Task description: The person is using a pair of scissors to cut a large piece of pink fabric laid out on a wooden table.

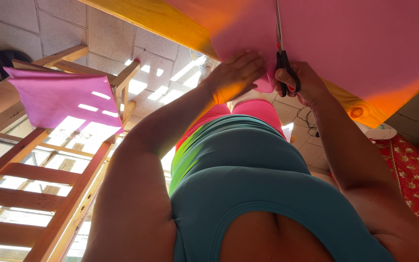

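We see the frame upside down, with the person's torso in a teal top filling the lower half. The left hand [236, 73] presses flat on the pink sheet [364, 43], fingers together and extended along the sheet's near edge, just beside the cut line. The right hand [300, 83] grips the scissors [283, 58] by their black handles, thumb and fingers closed through the loops; the blades run up into the sheet along a straight slit. The two hands sit close together, one on each side of the scissors. The pink sheet lies on a yellow wooden tabletop [170, 22], covering most of it and reaching its near edge. Well apart to the left, a second pink sheet [59, 99] rests on a wooden chair [49, 194]. A red patterned cloth [418, 179] shows at the right edge.
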